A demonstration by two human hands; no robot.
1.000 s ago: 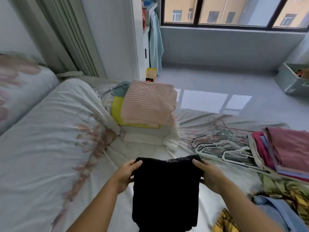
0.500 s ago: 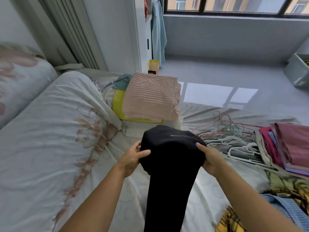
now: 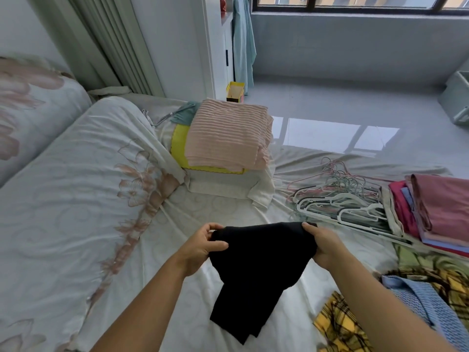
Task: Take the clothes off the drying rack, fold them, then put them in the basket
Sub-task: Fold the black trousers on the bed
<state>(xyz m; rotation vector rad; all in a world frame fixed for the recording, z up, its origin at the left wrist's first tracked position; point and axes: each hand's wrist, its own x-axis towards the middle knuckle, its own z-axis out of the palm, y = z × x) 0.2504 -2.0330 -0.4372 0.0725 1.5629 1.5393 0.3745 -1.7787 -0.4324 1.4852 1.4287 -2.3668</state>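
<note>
A black garment [image 3: 256, 270] hangs over the bed between both hands, its lower end trailing onto the sheet. My left hand [image 3: 200, 246] pinches its upper left corner, and my right hand [image 3: 323, 246] grips the upper right corner. A folded stack with a pink ribbed cloth [image 3: 228, 138] on top sits further back on the bed. A grey basket [image 3: 456, 97] stands on the floor at the far right, cut off by the frame edge.
A heap of plastic hangers [image 3: 342, 199] lies right of centre on the bed. Folded red and pink clothes [image 3: 436, 212] lie beyond them. Unfolded blue and yellow plaid clothes [image 3: 406, 301] sit at the lower right. A rolled quilt [image 3: 76, 186] fills the left.
The garment was raised and bunched half a second ago; now it is lowered and spread wider between my hands. The camera has tilted further down.
</note>
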